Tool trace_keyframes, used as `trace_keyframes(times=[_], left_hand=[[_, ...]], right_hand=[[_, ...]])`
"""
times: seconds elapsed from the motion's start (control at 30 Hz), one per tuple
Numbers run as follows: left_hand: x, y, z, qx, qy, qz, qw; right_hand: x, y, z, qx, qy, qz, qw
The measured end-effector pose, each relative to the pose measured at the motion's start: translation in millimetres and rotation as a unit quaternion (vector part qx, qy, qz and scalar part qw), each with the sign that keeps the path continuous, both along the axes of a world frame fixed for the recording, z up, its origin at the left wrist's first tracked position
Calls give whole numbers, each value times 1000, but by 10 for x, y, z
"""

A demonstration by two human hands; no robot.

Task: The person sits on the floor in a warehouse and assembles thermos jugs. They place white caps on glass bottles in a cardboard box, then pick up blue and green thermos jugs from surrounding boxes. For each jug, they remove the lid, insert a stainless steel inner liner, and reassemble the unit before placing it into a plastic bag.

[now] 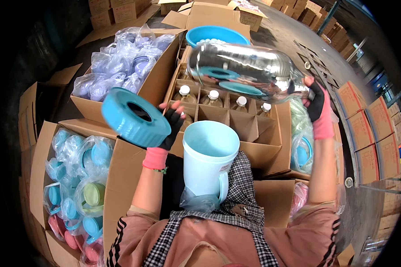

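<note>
My left hand (173, 124), in a black and pink fingerless glove, grips a blue plastic screw collar (116, 122) with a round hole in its middle. My right hand (316, 100), gloved the same way, is closed round the narrow neck end of a silvered glass flask liner (249, 66). The liner lies almost level in the air above a divided carton and mirrors blue shapes. Between my arms a pale blue plastic flask casing (205, 155) stands upright, its mouth uncovered and its handle at the lower right. Clear plastic film (198, 201) bunches at its base.
The divided carton (258, 149) holds several white-capped glass liners (213, 98). A blue basin (196, 33) with small white pieces stands behind it. Cartons of bagged purple parts (120, 62) and blue, green and pink parts (82, 173) flank my left. Stacked cartons (370, 133) line the right.
</note>
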State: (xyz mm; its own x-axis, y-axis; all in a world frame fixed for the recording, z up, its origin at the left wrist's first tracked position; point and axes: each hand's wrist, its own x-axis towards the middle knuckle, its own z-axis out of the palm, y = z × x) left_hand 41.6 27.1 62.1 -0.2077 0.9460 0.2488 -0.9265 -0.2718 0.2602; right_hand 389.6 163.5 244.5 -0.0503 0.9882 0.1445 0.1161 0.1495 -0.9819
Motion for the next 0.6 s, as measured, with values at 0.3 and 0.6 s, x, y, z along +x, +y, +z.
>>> trace_keyframes(times=[0.3,0.6], left_hand=[[-21,316,595,131,38,88,987],[-279,165,272,62,416,266,868]], right_hand=[[-1139,-746,-1344,-41,364,146,919],[-1320,-465,-1492,-147,223,272,925]])
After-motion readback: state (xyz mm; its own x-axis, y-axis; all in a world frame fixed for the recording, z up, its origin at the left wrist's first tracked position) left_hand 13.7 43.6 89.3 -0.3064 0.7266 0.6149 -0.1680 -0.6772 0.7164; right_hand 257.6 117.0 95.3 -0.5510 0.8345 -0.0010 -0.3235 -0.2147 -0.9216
